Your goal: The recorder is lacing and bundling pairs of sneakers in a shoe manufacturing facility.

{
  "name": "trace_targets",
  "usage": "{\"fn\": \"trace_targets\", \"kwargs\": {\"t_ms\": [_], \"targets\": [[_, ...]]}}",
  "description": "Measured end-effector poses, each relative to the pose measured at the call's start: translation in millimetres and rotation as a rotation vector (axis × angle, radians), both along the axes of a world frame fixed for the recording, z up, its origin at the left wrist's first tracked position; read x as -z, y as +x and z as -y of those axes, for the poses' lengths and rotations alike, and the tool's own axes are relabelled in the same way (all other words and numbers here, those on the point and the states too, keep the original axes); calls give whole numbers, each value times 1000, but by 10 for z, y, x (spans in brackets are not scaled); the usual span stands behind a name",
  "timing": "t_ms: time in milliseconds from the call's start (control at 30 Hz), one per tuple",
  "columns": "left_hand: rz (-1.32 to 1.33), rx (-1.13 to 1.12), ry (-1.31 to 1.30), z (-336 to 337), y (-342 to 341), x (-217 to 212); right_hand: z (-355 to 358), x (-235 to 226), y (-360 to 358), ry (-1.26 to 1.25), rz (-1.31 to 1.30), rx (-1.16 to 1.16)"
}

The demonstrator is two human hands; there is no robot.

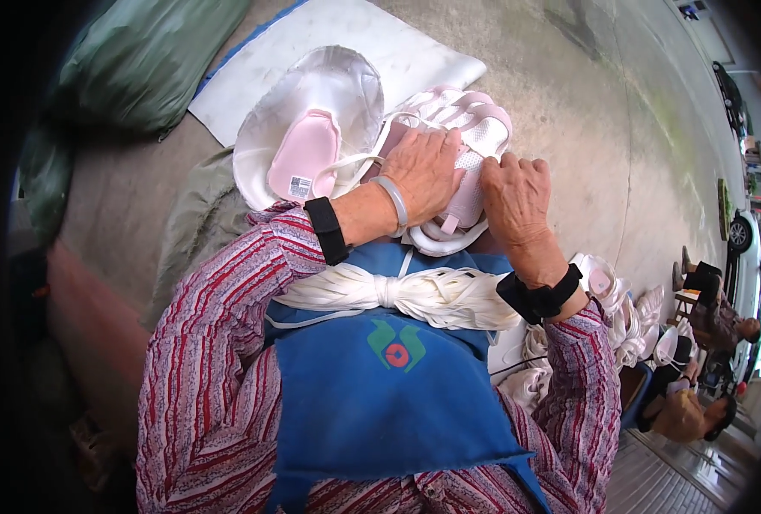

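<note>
Well, both hands seem to be working at the lacing of the shoe point(469, 163), which is lying ahead of the lap with its tongue point(464, 204) pointing back toward the body. The left hand point(423, 171) is resting over the near-left side of the upper, fingers bent and close together, probably steadying it. The right hand point(517, 193) is sitting at the opposite edge, fingers curled narrow with the thumb tucked in; whether either one is pinching anything, I cannot tell, since the fingertips are hidden.

A white lace point(355, 161) is looping out beside the left hand, passing close to the pink insole point(312, 146) in the silver tray point(359, 86). Keeping that lace flat and untwisted would be helping most, I judge, along with pulling evenly from both sides so the tongue is staying centred. Pressing too hard could be creasing the soft mesh. Meanwhile, the bundle point(386, 291) is lying across the apron point(397, 420), and its loose strands could be tangling with the working one
</note>
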State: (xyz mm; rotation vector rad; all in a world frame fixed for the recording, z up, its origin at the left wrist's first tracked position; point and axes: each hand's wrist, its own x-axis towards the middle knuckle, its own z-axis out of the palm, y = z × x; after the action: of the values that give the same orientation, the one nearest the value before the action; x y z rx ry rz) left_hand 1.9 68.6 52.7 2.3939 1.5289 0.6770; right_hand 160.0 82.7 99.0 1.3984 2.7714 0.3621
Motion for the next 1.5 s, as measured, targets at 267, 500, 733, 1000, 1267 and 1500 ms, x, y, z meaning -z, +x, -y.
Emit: {"fn": "trace_targets", "kwargs": {"t_ms": [267,500,733,1000,1267,1500], "targets": [[-1,-29,41,78,-10,-31,-108,-24,43,60,-124,-229],[143,62,-62,-21,-141,-34,203,-298,-385,-290,-838,-116],[198,43,-55,-110,-146,-55,217,-62,-217,-299,-921,205],[149,99,-303,-282,-248,-109,125,169,-318,-37,-581,253],[221,114,-327,-349,-269,-67,65,217,-328,22,-484,194],[361,51,-290,-254,-351,-56,8,88,-539,-124,-241,186]]}}
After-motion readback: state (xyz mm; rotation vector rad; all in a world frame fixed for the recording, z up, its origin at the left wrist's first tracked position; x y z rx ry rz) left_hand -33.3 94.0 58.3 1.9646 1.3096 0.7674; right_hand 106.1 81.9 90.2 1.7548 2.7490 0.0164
